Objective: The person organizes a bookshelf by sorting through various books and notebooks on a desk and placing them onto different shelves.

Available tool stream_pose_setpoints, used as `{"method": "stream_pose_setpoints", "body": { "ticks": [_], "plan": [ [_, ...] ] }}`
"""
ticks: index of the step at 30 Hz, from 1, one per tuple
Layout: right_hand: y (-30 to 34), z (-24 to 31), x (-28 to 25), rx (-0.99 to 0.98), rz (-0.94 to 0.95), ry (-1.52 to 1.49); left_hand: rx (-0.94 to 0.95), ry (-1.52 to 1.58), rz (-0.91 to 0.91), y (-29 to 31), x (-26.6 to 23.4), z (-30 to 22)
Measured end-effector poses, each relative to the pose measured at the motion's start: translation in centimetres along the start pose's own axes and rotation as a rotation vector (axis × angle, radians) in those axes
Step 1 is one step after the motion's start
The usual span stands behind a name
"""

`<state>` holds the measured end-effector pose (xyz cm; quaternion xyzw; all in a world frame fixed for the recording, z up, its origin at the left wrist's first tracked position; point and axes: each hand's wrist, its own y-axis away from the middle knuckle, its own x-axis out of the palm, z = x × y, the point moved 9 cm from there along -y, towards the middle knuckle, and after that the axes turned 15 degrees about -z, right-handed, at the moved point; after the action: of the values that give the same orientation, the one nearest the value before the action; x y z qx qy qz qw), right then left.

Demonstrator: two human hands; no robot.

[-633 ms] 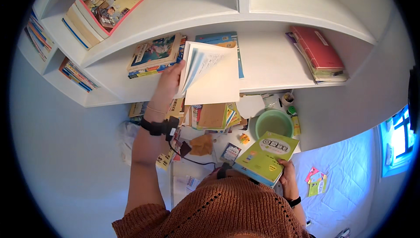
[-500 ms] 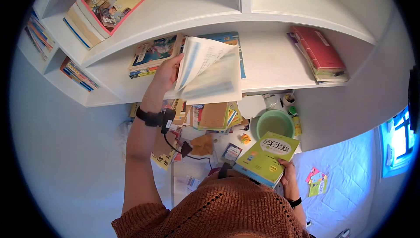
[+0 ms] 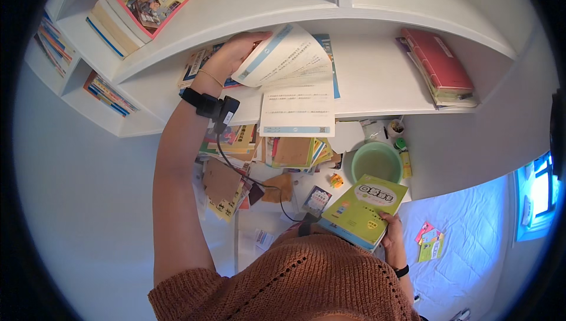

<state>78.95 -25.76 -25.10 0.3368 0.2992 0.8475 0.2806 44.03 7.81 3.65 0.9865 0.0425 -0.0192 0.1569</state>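
My left hand (image 3: 239, 50) reaches up into the middle white shelf (image 3: 377, 85) and grips a thin white booklet (image 3: 295, 82) whose pages fan open and hang over the shelf edge. A blue-covered book (image 3: 331, 61) lies under the booklet. My right hand (image 3: 393, 232) stays low by my body and holds a small stack of books with a green cover (image 3: 364, 209) on top.
A stack of red books (image 3: 441, 67) lies at the shelf's right end. Books with a pink cover (image 3: 144, 0) sit on the upper shelf. Below, piled colourful books (image 3: 292, 153), a green bowl (image 3: 376, 162) and brown cardboard (image 3: 223, 180) crowd the desk.
My left arm has stretched further up and in, carrying the white booklet onto the shelf, where its pages have fanned out. My right hand with the green book has stayed put.
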Motion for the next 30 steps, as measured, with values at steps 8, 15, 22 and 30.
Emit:
{"method": "stream_pose_setpoints", "body": {
  "ticks": [8,15,22,30],
  "plan": [
    [0.3,0.3,1.2,0.003,0.001,-0.028,1.279,-1.355,0.000,12.2,7.2,7.2],
    [0.3,-0.3,-0.4,-0.059,-0.031,-0.022,0.785,-1.321,0.119,15.0,5.6,7.8],
    [1.0,-2.3,-6.1,-0.022,-0.153,-0.140,0.847,-0.749,0.936,24.8,17.6,6.4],
    [1.7,-7.9,-10.7,0.132,-0.304,-0.457,0.765,-0.607,1.416,28.4,37.9,14.6]
  ]
}}
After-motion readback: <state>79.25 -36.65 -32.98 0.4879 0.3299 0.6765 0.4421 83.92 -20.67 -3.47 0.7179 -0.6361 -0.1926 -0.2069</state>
